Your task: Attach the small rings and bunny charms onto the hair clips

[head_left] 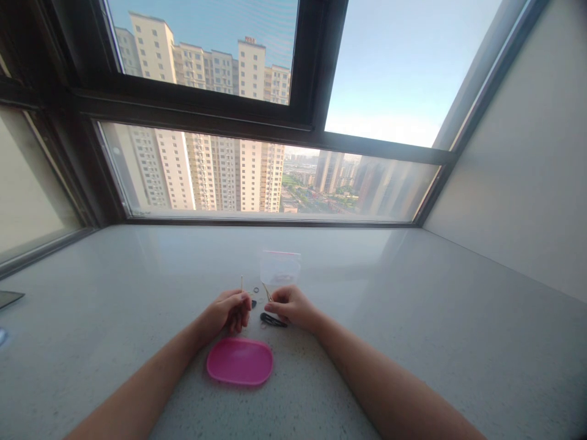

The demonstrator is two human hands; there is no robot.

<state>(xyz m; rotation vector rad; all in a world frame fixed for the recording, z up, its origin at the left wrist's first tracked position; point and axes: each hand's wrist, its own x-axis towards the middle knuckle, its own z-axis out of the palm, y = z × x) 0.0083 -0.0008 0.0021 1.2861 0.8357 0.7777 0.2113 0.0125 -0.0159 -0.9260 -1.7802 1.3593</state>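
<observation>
My left hand (230, 310) is closed in a pinch on a thin upright stick (242, 282), whose kind I cannot make out. My right hand (292, 305) pinches a slim gold-coloured pronged piece (266, 292), which points up and to the left. Just below the right fingers a black snap hair clip (270, 319) lies on the white speckled counter (394, 342). Between the hands are a small dark ring (256, 290) and a small dark piece (254, 304) beside the left fingers. Nearer to me sits a pink oval tray (239, 362) with nothing in it.
A clear zip bag (280, 264) with something indistinct inside lies just beyond my hands. A dark flat object (10, 298) and a bluish item (2, 335) are at the far left edge. Dark-framed windows (275, 223) border the back, and a white wall (518, 183) the right.
</observation>
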